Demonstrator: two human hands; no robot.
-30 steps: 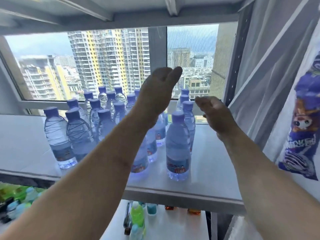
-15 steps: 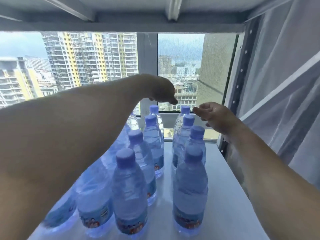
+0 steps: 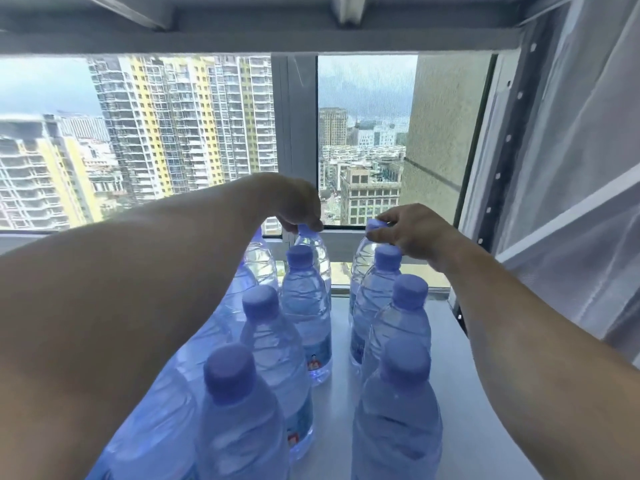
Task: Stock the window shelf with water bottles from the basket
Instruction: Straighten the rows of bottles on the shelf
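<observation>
Here, both hands reach to the back of the window shelf point(image 3: 485, 393). The right hand point(image 3: 412, 233) is clamped on the cap of a rear water bottle point(image 3: 362, 258); the left hand point(image 3: 294, 202) curls over another's top point(image 3: 311, 242), contact unclear. Full bottles are probably heavy, thin-walled and smooth, so the neck is the sensible hold. About eleven bottles show, in rows; no basket is visible.

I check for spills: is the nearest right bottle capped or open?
Capped. The bottle stands upright on the shelf with its blue cap on.
</observation>
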